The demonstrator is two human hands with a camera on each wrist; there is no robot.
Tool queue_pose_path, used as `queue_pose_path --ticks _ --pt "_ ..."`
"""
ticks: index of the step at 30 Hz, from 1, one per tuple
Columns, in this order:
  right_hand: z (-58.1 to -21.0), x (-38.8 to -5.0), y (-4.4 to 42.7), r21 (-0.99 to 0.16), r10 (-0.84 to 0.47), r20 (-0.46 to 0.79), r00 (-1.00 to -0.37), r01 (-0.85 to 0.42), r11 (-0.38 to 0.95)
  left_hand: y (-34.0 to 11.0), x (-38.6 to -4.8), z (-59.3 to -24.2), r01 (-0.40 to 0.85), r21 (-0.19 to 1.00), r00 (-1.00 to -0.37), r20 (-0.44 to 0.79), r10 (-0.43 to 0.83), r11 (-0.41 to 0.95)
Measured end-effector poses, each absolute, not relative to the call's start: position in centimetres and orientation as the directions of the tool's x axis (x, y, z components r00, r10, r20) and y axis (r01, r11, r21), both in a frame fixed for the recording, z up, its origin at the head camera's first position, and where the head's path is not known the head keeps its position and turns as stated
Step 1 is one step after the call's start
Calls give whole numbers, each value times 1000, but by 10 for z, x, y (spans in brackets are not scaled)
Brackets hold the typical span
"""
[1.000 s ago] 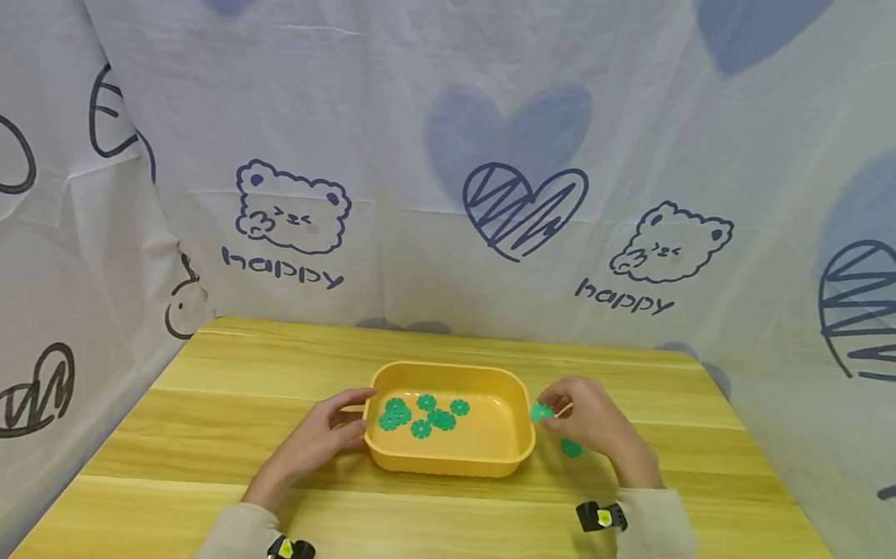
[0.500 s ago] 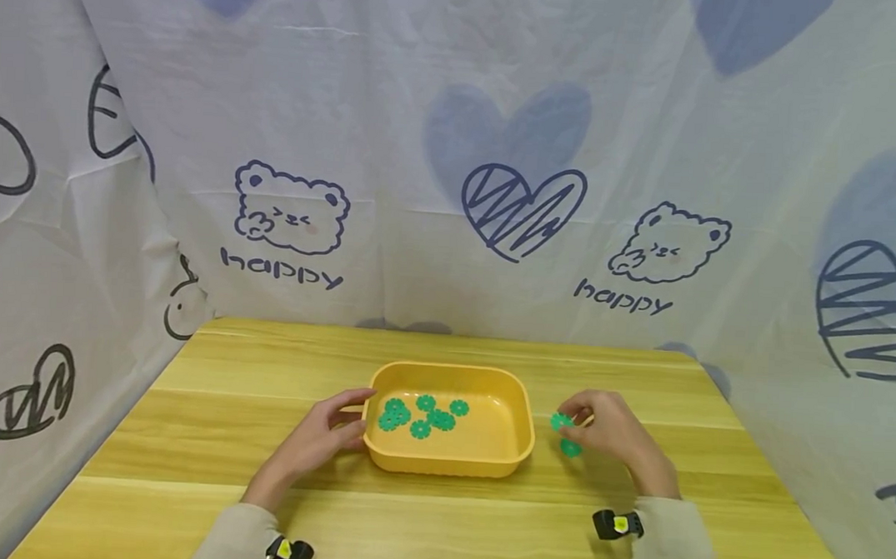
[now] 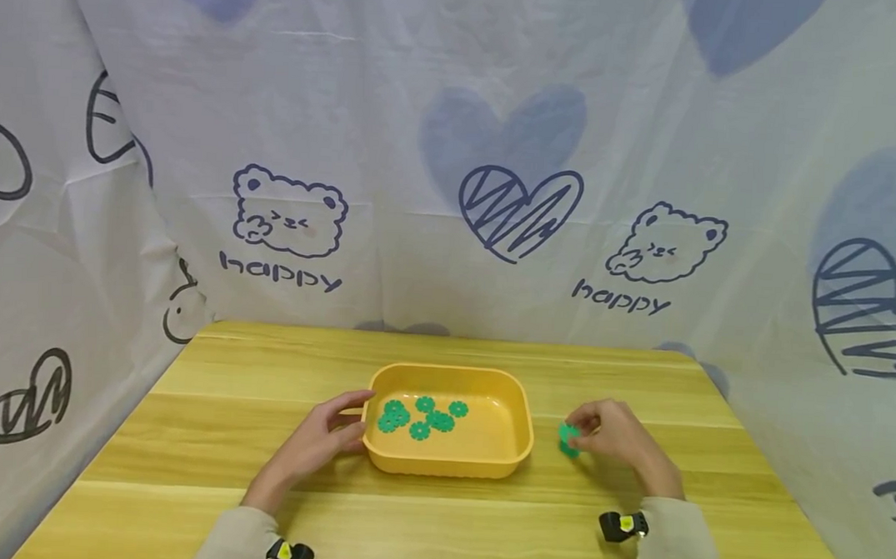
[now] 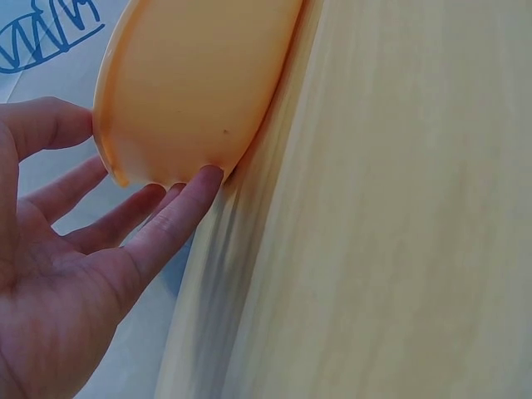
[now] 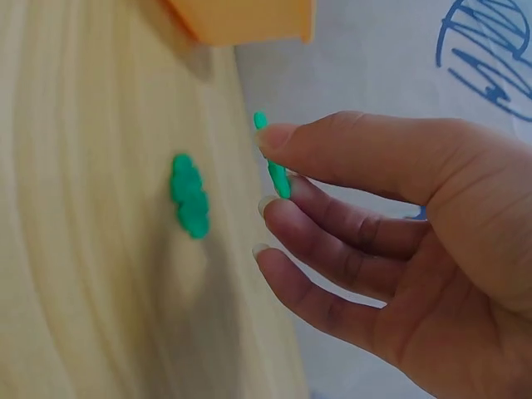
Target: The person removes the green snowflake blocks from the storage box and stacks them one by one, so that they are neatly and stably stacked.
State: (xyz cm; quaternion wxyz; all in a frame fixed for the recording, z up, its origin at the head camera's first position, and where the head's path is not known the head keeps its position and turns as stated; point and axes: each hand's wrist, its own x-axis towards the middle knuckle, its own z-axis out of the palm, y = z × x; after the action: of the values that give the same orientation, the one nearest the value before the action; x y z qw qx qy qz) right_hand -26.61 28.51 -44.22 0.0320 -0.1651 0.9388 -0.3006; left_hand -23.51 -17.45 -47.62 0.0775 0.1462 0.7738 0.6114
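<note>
In the head view, a yellow plastic tray (image 3: 451, 466) stands mid-table with several green notched snowflake discs (image 3: 420, 431) lying in it, mostly toward its left half. My left hand (image 3: 319, 441) is at the tray's left end, its spread, nearly straight fingers touching the end wall and rim; the left wrist view shows the same hand (image 4: 91, 258) against the tray (image 4: 199, 91). To the right of the tray, my right hand (image 3: 617, 437) pinches one green snowflake disc (image 5: 278, 176) between thumb and fingers. Beneath it, a second green disc (image 5: 189, 198) lies on the table, apart from the held one.
Light wooden table boards (image 3: 437, 529) run under everything. A white cloth (image 3: 404, 261) printed with hearts and bears hangs behind the table and along both sides. Each wrist carries a small black camera (image 3: 622, 526).
My right hand has moved right and toward me from beside the tray's right wall, carrying the pinched disc until it hangs over the one on the table. The left hand and tray look the same.
</note>
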Motion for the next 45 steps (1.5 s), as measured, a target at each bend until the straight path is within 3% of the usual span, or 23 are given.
queue_pose_path --ticks 14,45 --pt "-462 -270 294 -608 -299 -38 -954 -215 764 -175 -235 -477 115 972 -948 46 315 206" --pt "-471 -272 292 -585 -290 -24 -957 -222 780 -175 -235 -477 107 977 -944 41 327 187"
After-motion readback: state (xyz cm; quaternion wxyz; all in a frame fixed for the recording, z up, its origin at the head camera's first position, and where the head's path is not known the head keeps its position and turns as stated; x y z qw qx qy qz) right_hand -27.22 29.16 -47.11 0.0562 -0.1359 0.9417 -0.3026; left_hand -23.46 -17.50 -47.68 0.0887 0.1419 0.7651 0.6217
